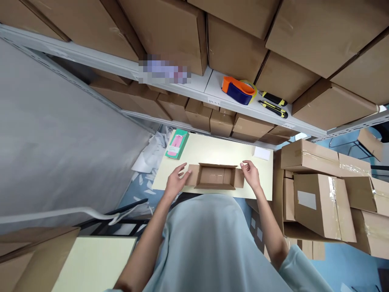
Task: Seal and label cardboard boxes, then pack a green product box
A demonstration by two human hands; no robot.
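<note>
A small brown cardboard box (216, 176) sits on the pale yellow table (219, 147) in front of me, its top open and its end flaps folded outward. My left hand (176, 181) is at the left flap, thumb and fingers apart, with the thumb close to the flap's edge. On the other side, my right hand (251, 175) hovers by the right flap with loosely bent fingers and nothing visible between them. Whether either hand touches cardboard is hard to tell. Toward the table's back left lies a green box with a pink window (176, 144).
A small white stack of paper or cards (261, 153) rests at the table's back right. Above, a shelf holds an orange and blue tape dispenser (239, 90), two yellow-black cutters (273, 108) and large cartons (237, 44). Taped cartons (322, 205) are piled to the right.
</note>
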